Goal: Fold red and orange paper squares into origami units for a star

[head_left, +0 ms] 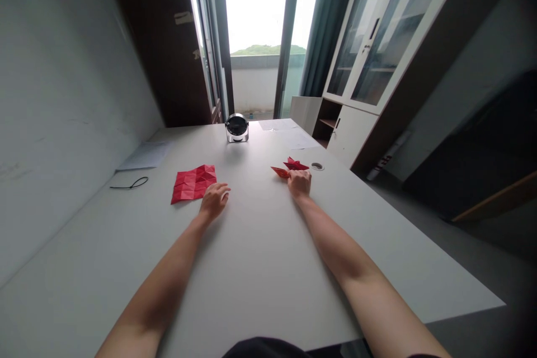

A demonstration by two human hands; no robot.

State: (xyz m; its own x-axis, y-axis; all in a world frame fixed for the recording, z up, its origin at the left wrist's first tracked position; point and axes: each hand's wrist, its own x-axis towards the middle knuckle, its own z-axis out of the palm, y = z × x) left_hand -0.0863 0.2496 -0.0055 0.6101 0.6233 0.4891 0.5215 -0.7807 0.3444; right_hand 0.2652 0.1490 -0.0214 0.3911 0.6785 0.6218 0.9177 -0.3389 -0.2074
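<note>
My left hand (215,200) hovers over or rests at the right edge of a creased red paper sheet (188,183); its fingers are apart and grip nothing. The sheet lies unfolded on the white table (251,268), with a grid of fold lines. Further right, my right hand (300,183) is closed on an orange folded paper piece (279,172), whose pointed end sticks out to the left. Just behind that hand sits a red folded paper piece (296,164) with pointed tips. The fingers hide part of both folded pieces.
A roll of tape (318,166) lies right of my right hand. A round black device on a silver stand (237,127) is at the back. A black cable loop (131,184) and white papers (145,155) lie left. A white cabinet (369,39) stands beyond the table's right edge.
</note>
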